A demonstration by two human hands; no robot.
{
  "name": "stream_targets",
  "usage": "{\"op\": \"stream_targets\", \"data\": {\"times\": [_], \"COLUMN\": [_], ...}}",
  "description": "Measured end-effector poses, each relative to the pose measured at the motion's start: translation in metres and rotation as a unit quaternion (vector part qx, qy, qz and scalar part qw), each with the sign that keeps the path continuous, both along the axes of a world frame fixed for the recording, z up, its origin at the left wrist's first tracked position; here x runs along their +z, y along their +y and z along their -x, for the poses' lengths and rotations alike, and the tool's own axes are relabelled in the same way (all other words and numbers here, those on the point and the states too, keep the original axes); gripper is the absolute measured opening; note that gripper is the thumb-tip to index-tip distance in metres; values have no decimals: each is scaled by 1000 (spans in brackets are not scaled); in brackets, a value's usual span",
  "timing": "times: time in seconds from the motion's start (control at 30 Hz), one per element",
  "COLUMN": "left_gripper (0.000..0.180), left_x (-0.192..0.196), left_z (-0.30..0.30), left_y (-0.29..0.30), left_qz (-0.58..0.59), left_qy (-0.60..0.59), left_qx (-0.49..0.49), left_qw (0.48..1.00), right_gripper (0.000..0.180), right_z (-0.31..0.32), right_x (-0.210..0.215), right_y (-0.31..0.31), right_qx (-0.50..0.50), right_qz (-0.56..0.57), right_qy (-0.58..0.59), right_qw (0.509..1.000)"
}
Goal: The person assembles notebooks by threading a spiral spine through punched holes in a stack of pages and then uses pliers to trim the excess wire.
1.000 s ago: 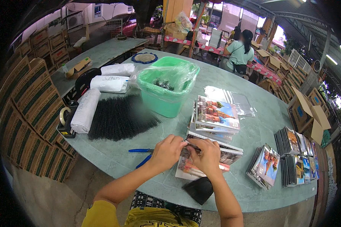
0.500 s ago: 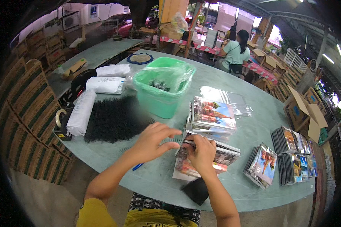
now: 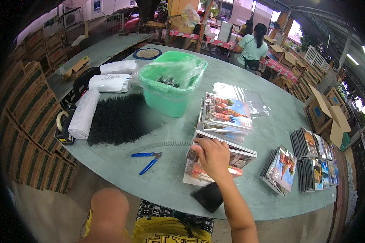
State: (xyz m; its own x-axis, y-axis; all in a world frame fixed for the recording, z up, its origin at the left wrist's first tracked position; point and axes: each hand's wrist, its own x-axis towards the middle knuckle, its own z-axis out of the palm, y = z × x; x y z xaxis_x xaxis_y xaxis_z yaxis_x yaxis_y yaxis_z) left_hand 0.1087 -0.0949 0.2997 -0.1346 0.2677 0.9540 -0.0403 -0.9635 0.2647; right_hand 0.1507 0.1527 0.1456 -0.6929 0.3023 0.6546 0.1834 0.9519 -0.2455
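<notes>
My right hand [image 3: 213, 156] grips the bound edge of a notebook [image 3: 241, 157], its fingers bent over the top. From that edge a thin dark spiral coil [image 3: 170, 143] runs out leftward over the table. Another book with an orange and white cover [image 3: 202, 172] lies underneath. Of my left arm [image 3: 109, 206] only the bent part shows at the lower edge; the hand is out of sight. Blue-handled cutters [image 3: 149, 159] lie spread on the table, left of the notebook. Behind the notebook stands a stack of picture-covered books [image 3: 227, 113].
A green bin [image 3: 168, 97] lined with clear plastic stands behind a heap of black coils [image 3: 117, 119]. White rolled packs [image 3: 84, 113] and a tape dispenser [image 3: 64, 125] sit at left. Finished-looking spiral notebooks [image 3: 280, 170] are piled at right. A black object [image 3: 209, 197] lies near the front edge.
My left hand has left the coil and gone out of view, uncovering the blue cutters. My right hand stays at the notebook's edge. The view has shifted slightly.
</notes>
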Motion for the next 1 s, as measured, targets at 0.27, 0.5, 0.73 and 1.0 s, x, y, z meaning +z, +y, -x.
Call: {"op": "stream_targets", "data": {"times": [0.27, 0.5, 0.73, 1.0], "left_gripper": [20, 16, 29, 70], "left_x": [-123, -139, -190, -256], "left_z": [92, 101, 94, 156], "left_y": [113, 130, 78, 46], "left_qz": [269, 475, 354, 600], "left_qy": [285, 211, 487, 494], "left_qx": [486, 323, 328, 368], "left_qw": [781, 791, 728, 511], "right_gripper": [24, 20, 18, 16], "right_z": [-7, -8, -4, -4], "right_x": [-4, 6, -2, -4], "right_y": [-3, -2, -2, -3], "right_qx": [-1, 28, 11, -7], "right_qz": [38, -27, 28, -5], "right_qy": [31, -47, 13, 2], "right_qw": [999, 998, 999, 1000]}}
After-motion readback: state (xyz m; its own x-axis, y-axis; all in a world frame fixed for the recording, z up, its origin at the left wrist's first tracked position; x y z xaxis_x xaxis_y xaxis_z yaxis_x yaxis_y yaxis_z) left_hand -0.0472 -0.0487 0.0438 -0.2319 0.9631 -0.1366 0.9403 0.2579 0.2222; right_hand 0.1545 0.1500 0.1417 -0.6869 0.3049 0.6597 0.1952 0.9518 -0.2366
